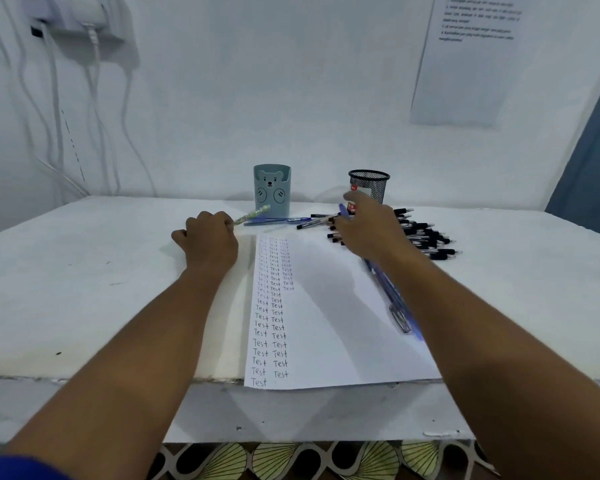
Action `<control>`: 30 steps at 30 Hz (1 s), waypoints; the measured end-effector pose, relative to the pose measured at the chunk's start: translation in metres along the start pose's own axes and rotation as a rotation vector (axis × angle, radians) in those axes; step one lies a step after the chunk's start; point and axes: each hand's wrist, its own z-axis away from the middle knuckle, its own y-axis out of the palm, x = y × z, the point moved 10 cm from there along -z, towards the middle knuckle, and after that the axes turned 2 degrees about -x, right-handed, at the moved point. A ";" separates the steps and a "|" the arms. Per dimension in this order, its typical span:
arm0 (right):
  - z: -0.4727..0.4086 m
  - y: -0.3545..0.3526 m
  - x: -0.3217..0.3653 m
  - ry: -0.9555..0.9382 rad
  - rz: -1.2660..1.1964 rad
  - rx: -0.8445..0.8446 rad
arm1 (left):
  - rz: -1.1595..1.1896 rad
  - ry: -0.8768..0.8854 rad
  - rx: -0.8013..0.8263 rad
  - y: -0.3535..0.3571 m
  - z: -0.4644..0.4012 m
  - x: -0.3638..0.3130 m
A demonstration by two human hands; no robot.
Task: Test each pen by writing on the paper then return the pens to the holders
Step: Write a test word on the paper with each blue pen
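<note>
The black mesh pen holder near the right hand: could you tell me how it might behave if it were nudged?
The black mesh pen holder looks empty, and its wire mesh wall suggests it is light, so a nudge from the right hand would probably slide it. It is taller than wide, so a push near the rim might tip it. Lying on its side, the round body would likely roll.

Open tabletop fills the frame's left half, while loose pens crowd the centre right below two holders, bear cup and mesh cup.
</note>
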 end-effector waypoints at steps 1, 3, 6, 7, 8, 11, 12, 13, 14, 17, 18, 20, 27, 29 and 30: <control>-0.002 -0.002 -0.001 -0.011 0.127 0.048 | 0.048 -0.005 -0.034 -0.005 0.000 0.001; 0.000 0.000 -0.004 -0.042 0.359 0.127 | 0.140 0.011 -0.078 -0.013 0.002 0.000; 0.008 0.003 -0.011 -0.069 0.519 0.183 | 0.241 0.077 -0.079 -0.017 0.004 -0.007; 0.011 0.002 -0.013 -0.068 0.540 0.195 | 0.263 0.109 -0.061 -0.016 0.006 -0.011; 0.013 0.002 -0.015 -0.065 0.562 0.208 | 0.287 0.140 -0.039 -0.014 0.007 -0.016; 0.019 -0.001 -0.021 -0.052 0.624 0.235 | 0.351 0.195 -0.002 -0.012 0.011 -0.024; 0.021 -0.003 -0.022 -0.049 0.632 0.239 | 0.361 0.200 0.005 -0.012 0.012 -0.025; 0.022 -0.004 -0.022 -0.047 0.634 0.240 | 0.371 0.202 0.010 -0.012 0.012 -0.025; 0.023 -0.005 -0.023 -0.047 0.633 0.238 | 0.380 0.204 0.014 -0.011 0.012 -0.025; 0.024 -0.008 -0.022 -0.052 0.634 0.230 | 0.405 0.218 0.024 -0.010 0.013 -0.027; 0.023 -0.008 -0.022 -0.050 0.637 0.228 | 0.417 0.227 0.027 -0.010 0.014 -0.028; 0.024 -0.008 -0.022 -0.037 0.648 0.232 | 0.431 0.239 0.036 -0.010 0.015 -0.030; 0.018 -0.007 -0.007 -0.055 0.602 0.112 | 0.528 0.290 0.057 -0.010 0.019 -0.036; 0.015 0.001 0.004 -0.085 0.341 0.080 | 0.557 0.307 0.077 -0.011 0.021 -0.039; 0.014 0.008 0.008 -0.085 0.164 0.083 | 0.570 0.322 0.085 -0.012 0.023 -0.041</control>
